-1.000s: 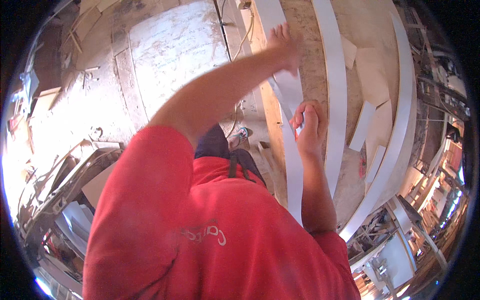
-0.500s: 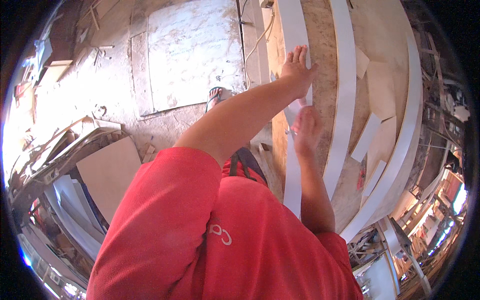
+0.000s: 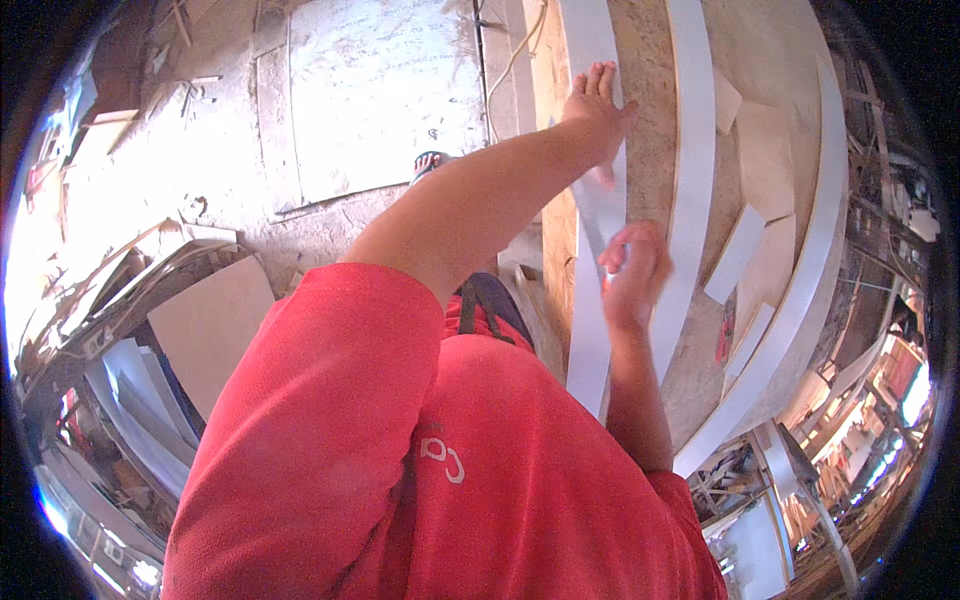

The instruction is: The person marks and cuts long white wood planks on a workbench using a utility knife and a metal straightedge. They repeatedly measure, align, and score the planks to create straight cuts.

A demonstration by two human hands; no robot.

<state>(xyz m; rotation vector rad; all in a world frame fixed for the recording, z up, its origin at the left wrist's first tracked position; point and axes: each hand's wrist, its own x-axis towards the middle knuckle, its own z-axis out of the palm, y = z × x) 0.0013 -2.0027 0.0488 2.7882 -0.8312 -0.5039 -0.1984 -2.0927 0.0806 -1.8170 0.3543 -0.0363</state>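
Note:
My left hand (image 3: 598,112) lies flat on a long white strip (image 3: 592,345), with its fingers stretched out and pointing away from me. Nearer to me, my right hand (image 3: 637,268) is closed above the same strip. A small pale part of a hand tool (image 3: 614,270) shows at its fingers; motion blur hides the tool's kind. Between the two hands, a smeared grey patch crosses the strip, and I cannot tell whether it is a blade or a shadow. The strip rests along the left edge of a wooden worktop (image 3: 648,150).
Two more white strips, a middle one (image 3: 694,150) and a right one (image 3: 825,190), run lengthwise. Offcuts (image 3: 735,255) and a red-handled tool (image 3: 724,338) lie between them. A cable (image 3: 517,62) hangs at the worktop's left. A large pale panel (image 3: 385,100) lies on the floor.
My right hand has shifted slightly right and its fingers look more curled. My left hand stays on the strip; the whole view has tilted a little.

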